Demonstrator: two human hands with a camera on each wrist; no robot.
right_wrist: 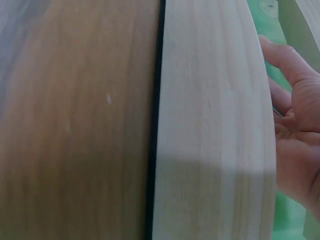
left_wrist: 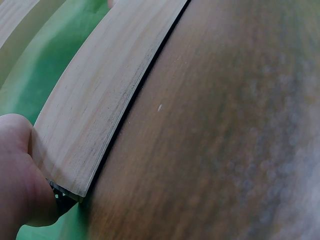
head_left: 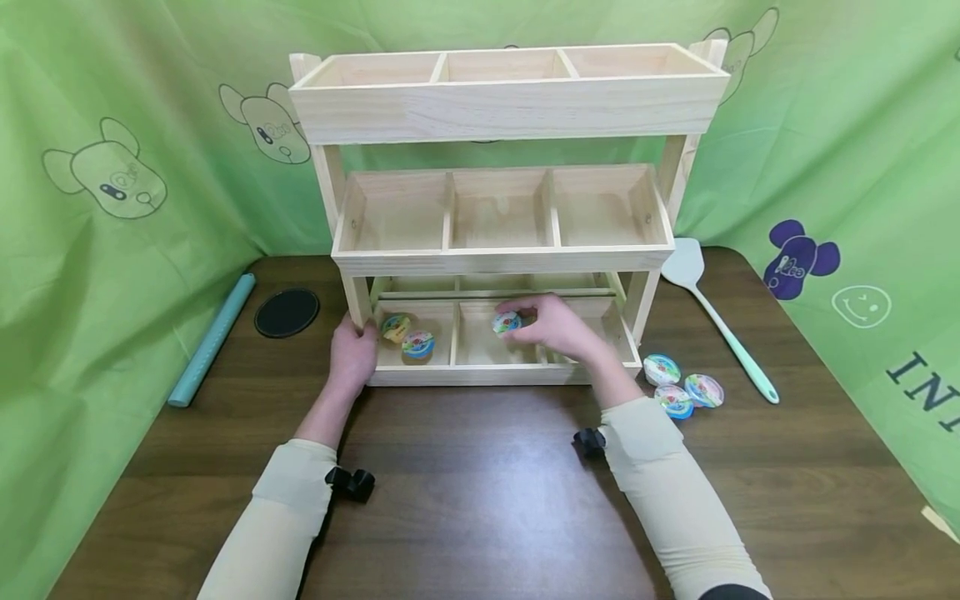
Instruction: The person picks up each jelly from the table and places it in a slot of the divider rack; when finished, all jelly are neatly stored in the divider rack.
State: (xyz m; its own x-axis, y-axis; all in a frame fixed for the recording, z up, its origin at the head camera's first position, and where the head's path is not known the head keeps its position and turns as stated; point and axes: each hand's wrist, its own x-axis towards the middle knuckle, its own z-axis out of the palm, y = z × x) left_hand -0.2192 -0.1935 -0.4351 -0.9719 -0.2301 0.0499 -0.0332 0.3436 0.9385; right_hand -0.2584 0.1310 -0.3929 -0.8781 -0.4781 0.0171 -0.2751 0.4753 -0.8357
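Observation:
In the head view my right hand pinches a small jelly cup with a printed lid, over the middle compartment of the wooden shelf's bottom tier. Two more jelly cups, one yellowish and one with a blue-edged lid, sit in the left compartment. My left hand grips the bottom tier's left front corner; the left wrist view shows the thumb side of that hand against the corner. In the right wrist view, the tier's front board hides the cup and the fingertips of the right hand.
Three jelly cups lie together right of the shelf. A pale spatula rests behind them. To the left are a black round disc and a blue roll. The middle tier and top tier overhang the bottom one.

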